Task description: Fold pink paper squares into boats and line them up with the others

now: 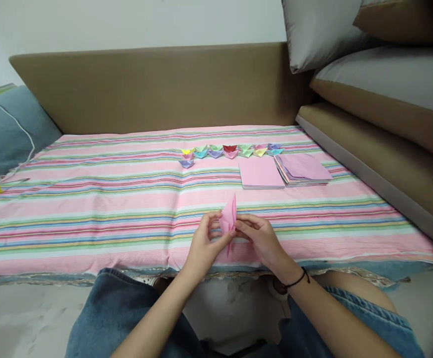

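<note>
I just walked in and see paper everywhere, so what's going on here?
A person sits at a bed covered by a striped cloth. The left hand and right hand pinch a folded pink paper from either side, held upright over the cloth's near edge. Farther back lies a row of small folded paper shapes in several colours. Just in front of it sit a pink paper stack and a lilac paper stack, both untouched.

No text, label, brand, number or sign can be read anywhere here, neither on the papers nor the cloth
</note>
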The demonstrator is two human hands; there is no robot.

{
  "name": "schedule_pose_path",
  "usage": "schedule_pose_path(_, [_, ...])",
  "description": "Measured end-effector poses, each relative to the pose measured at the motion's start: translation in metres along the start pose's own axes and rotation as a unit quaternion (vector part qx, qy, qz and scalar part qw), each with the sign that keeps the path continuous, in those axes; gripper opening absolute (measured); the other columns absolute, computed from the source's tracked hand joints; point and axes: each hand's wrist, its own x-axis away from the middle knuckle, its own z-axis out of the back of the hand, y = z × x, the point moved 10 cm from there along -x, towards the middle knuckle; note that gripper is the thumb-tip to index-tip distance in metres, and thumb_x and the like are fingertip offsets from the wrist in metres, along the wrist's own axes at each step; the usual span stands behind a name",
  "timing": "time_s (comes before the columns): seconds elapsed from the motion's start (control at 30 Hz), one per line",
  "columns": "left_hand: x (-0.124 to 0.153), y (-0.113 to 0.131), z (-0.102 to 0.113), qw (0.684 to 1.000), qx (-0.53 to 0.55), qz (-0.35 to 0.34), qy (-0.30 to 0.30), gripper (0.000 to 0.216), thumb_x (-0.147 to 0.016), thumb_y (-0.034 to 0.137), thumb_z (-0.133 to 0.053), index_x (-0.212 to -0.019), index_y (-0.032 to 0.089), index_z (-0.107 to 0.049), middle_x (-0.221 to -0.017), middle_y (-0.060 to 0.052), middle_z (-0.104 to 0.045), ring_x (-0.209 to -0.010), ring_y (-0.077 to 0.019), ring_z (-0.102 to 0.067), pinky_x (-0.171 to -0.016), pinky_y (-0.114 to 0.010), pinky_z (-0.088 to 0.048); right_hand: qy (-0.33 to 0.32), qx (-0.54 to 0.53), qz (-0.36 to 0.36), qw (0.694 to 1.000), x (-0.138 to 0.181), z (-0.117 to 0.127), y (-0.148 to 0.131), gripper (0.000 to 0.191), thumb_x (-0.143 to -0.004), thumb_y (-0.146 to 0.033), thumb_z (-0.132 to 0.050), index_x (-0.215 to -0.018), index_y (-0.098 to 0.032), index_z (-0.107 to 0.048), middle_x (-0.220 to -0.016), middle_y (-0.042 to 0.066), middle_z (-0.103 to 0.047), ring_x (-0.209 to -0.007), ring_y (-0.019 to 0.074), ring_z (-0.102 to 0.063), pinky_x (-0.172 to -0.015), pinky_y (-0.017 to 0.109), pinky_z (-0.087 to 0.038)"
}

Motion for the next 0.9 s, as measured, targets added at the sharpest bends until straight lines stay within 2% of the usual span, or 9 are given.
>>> schedule_pose_path(0.17, [-0.002,0.000,-0.006,0.997,0.071,-0.001,-0.028,0.037,-0.077,0.028,-0.064,-0.108,0.021,-0.046,-0.112,-0.007,-0.056,-0.098,-0.0158,-0.057,-0.080,-0.027,-0.048,0.002,0.009,0.014,1.000,-0.002,0.004,-0.004,0.025,-0.062,-0.030,-0.078,-0.082,-0.018,-0.072,-0.074,0.002,-0.071,-0.071,0.0164,-0.066,-0.071,0.031,-0.056])
schedule_pose_path(0.3, [-0.002,-0.001,-0.001,0.998,0.066,-0.007,-0.012,0.037,-0.081,0.031,-0.058,-0.114,0.021,-0.043,-0.123,-0.010,-0.052,-0.106,-0.0186,-0.055,-0.086,-0.031,-0.047,0.029,0.061,0.041,0.997,-0.002,0.012,-0.013,0.028,-0.065,-0.030,-0.074,-0.090,-0.019,-0.069,-0.085,0.004,-0.072,-0.080,0.0195,-0.066,-0.072,0.032,-0.054])
schedule_pose_path(0.43, [0.006,0.010,-0.004,0.995,-0.077,-0.067,-0.014,0.043,-0.086,0.032,-0.051,-0.126,0.022,-0.040,-0.134,-0.012,-0.045,-0.120,-0.0226,-0.047,-0.096,-0.037,-0.042,0.012,0.133,0.091,0.987,-0.001,0.005,-0.022,0.024,-0.070,-0.026,-0.066,-0.093,-0.018,-0.066,-0.090,0.006,-0.071,-0.084,0.0212,-0.066,-0.073,0.032,-0.052])
schedule_pose_path(0.53, [0.016,0.023,-0.017,0.969,-0.199,-0.142,-0.039,0.051,-0.087,0.029,-0.050,-0.135,0.023,-0.034,-0.139,-0.012,-0.041,-0.126,-0.0241,-0.041,-0.103,-0.041,-0.035,0.006,0.178,0.129,0.976,0.001,0.000,-0.026,0.021,-0.067,-0.018,-0.064,-0.088,-0.018,-0.067,-0.090,0.005,-0.071,-0.086,0.0217,-0.065,-0.078,0.032,-0.050])
schedule_pose_path(0.63, [0.020,0.028,-0.023,0.961,-0.209,-0.163,-0.072,0.058,-0.085,0.029,-0.054,-0.138,0.024,-0.030,-0.141,-0.012,-0.039,-0.128,-0.0250,-0.039,-0.104,-0.042,-0.035,-0.003,0.189,0.138,0.972,0.000,0.001,-0.028,0.023,-0.065,-0.014,-0.062,-0.086,-0.018,-0.069,-0.088,0.004,-0.071,-0.085,0.0219,-0.064,-0.079,0.033,-0.048])
schedule_pose_path(0.7, [0.017,0.029,-0.021,0.969,-0.172,-0.151,-0.095,0.061,-0.082,0.030,-0.060,-0.136,0.026,-0.034,-0.140,-0.012,-0.041,-0.124,-0.0253,-0.043,-0.097,-0.040,-0.042,-0.009,0.175,0.124,0.977,-0.002,0.004,-0.030,0.021,-0.064,-0.016,-0.062,-0.084,-0.018,-0.070,-0.084,0.004,-0.071,-0.079,0.0215,-0.063,-0.074,0.033,-0.049])
schedule_pose_path(0.8, [0.008,0.034,-0.009,0.978,-0.108,-0.145,-0.106,0.058,-0.073,0.028,-0.070,-0.127,0.026,-0.049,-0.130,-0.010,-0.052,-0.113,-0.0240,-0.053,-0.088,-0.035,-0.049,-0.041,0.150,0.087,0.984,-0.003,0.004,-0.030,0.015,-0.064,-0.021,-0.064,-0.078,-0.018,-0.070,-0.077,0.004,-0.070,-0.070,0.0199,-0.061,-0.065,0.031,-0.048])
schedule_pose_path(0.9, [0.001,0.036,0.000,0.981,-0.072,-0.143,-0.106,0.039,-0.071,0.025,-0.072,-0.109,0.024,-0.065,-0.111,-0.008,-0.066,-0.094,-0.0205,-0.063,-0.080,-0.032,-0.053,-0.088,0.128,0.038,0.987,-0.002,-0.002,-0.024,0.016,-0.065,-0.028,-0.067,-0.076,-0.017,-0.070,-0.076,0.005,-0.069,-0.067,0.0184,-0.059,-0.060,0.029,-0.045])
